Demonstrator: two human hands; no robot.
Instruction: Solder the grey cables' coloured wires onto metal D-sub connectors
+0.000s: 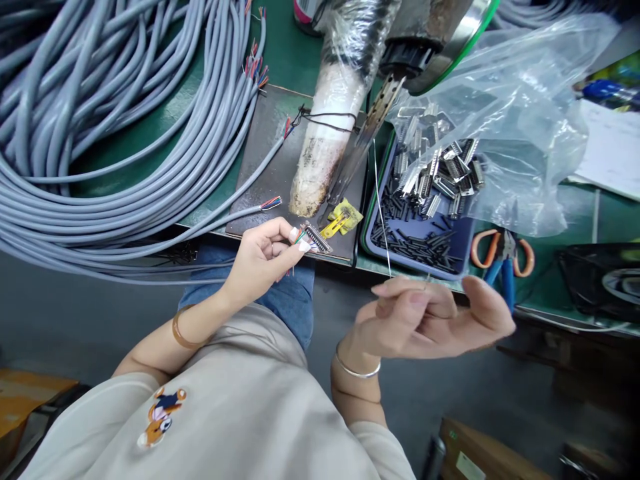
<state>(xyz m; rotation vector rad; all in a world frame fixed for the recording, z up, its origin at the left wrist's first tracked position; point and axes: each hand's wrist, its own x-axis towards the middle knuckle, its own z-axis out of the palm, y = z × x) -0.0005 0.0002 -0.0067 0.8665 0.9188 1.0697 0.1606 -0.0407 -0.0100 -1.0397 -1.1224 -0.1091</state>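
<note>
My left hand [270, 257] pinches a small metal-edged connector [317, 239] between thumb and fingertips, with thin coloured wires beside it. Just beyond the connector lies a yellow strip [334, 227] against a yellow sponge [350, 215]. My right hand [425, 313] is raised in front of the table edge, palm up, thumb and index finger pressed together on a thin silvery wire [381, 207], which runs up past the tray. Its other fingers are partly curled. A pointed metal tool [367, 127], tied to a white wrapped tube [325, 127], points down towards the connector.
Grey cables [215, 133] with stripped ends fill the left. A blue tray [450, 267] holds metal connectors [453, 170] and small black tubes [415, 247], partly under a plastic bag [535, 133]. Orange-and-blue pliers [507, 263] lie right of it. A dark board [270, 120] lies under the tube.
</note>
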